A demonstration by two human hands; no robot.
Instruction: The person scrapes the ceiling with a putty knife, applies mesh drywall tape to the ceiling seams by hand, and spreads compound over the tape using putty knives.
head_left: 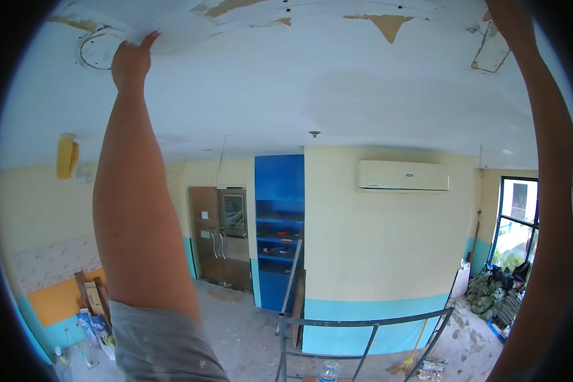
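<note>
Both my arms reach up toward a white ceiling (235,83). My left hand (132,63) is against it, beside a round outlined cut-out (97,49). Its thumb is stretched out to the right; the other fingers are mostly hidden behind the hand, and I see nothing held there. At the upper right, my right hand (513,22) is partly cut off by the picture's edge, near a rectangular outlined patch (491,49). Its fingers cannot be made out. Between the hands, the ceiling surface has peeled, with a brown triangular bare spot (389,27).
A dark metal rail frame (363,323) stands below me, with a clear plastic bottle (328,370) by it. Beyond are an air conditioner (403,176), blue shelves (279,210), double doors (221,235), a broom (403,365) and piled sacks (490,293) near the window.
</note>
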